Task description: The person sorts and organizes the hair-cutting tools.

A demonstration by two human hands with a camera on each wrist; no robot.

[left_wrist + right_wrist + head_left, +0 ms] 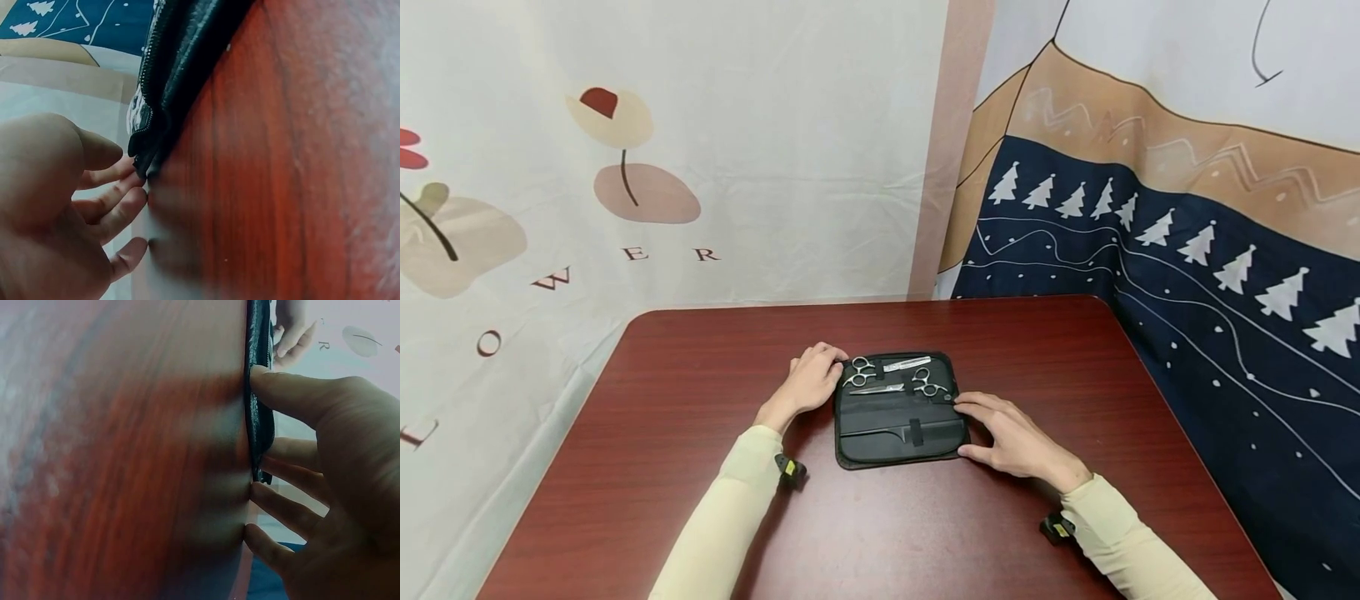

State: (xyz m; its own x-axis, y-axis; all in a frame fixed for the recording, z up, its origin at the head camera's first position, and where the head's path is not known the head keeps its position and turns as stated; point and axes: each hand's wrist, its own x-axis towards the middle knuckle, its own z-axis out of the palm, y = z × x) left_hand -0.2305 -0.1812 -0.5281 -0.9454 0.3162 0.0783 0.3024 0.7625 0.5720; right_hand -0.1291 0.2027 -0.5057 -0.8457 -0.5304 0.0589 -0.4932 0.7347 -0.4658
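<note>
A black zippered case (pixel 872 410) lies flat on the table, its inner face up. Two pairs of silver scissors sit in its upper half: the upper pair (pixel 907 364) has its finger rings at the left, the lower pair (pixel 930 388) at the right. Below them, what looks like a dark comb (pixel 876 436) lies under a small strap. My left hand (pixel 808 382) touches the case's far left corner with extended fingertips. At the right edge, my right hand (pixel 1015 437) rests with thumb and fingers spread along the side. Zipper teeth (pixel 145 75) show in the left wrist view.
The reddish-brown table (pixel 700 500) has rounded far corners. A pale printed cloth (pixel 805 167) hangs behind it, and a dark blue cloth with white trees (pixel 1150 275) hangs at the right. Each wrist wears a small black device, such as the left one (pixel 791 471).
</note>
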